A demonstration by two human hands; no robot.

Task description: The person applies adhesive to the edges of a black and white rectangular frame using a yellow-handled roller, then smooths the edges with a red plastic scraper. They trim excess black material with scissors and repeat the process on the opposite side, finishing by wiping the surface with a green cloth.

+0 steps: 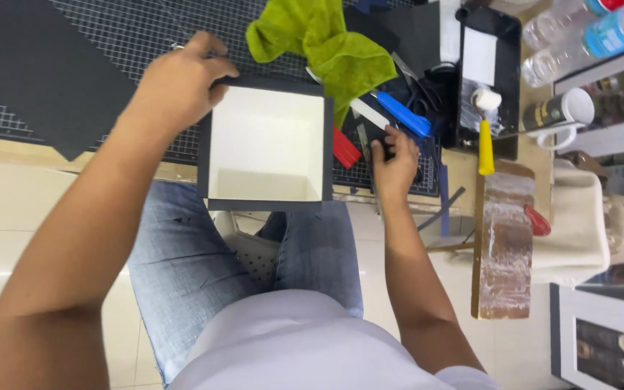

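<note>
Left hand [178, 83] held the box [265, 144] at frame centre; right hand [393, 165] was among the tools.
Left grip was closed on the box's upper-left corner; box open, white inside, dark walls, at the tabletop [9, 148] edge. Right fingers were curled onto a small dark item, grip unclear, below the blue-handled tool [401, 113] and right of the red piece [345, 148]. Green cloth [326, 47] lay above.

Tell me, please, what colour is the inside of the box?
Cream-white inside the box, with dark outer walls; head view.
</note>
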